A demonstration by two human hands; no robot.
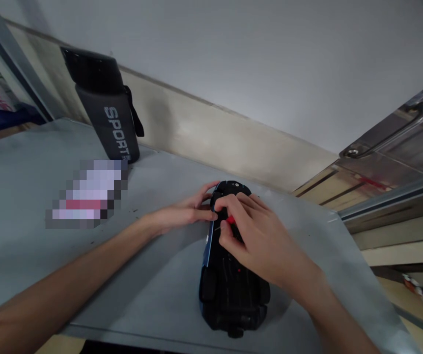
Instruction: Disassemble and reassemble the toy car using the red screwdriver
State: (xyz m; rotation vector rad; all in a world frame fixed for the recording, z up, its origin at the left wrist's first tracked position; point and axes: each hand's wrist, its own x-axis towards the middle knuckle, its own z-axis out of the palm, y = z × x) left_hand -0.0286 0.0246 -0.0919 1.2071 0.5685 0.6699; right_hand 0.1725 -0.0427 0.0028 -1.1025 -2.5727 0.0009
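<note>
A toy car (229,290) with a black underside and blue body lies upside down on the grey table (159,285). My left hand (192,209) grips the car's far left side, its thumb on the underside and its fingers around the far end. Over the middle of the underside, my right hand (255,231) is closed in a pinch. Between its thumb and forefinger shows a small red piece (230,220). The rest of that piece is hidden by the fingers, so I cannot tell its kind.
A black sports bottle (104,108) stands at the back left against the wall. In front of it lies a flat, pixelated object (89,191). A metal panel with a handle (391,130) is at the right, beyond the table's edge.
</note>
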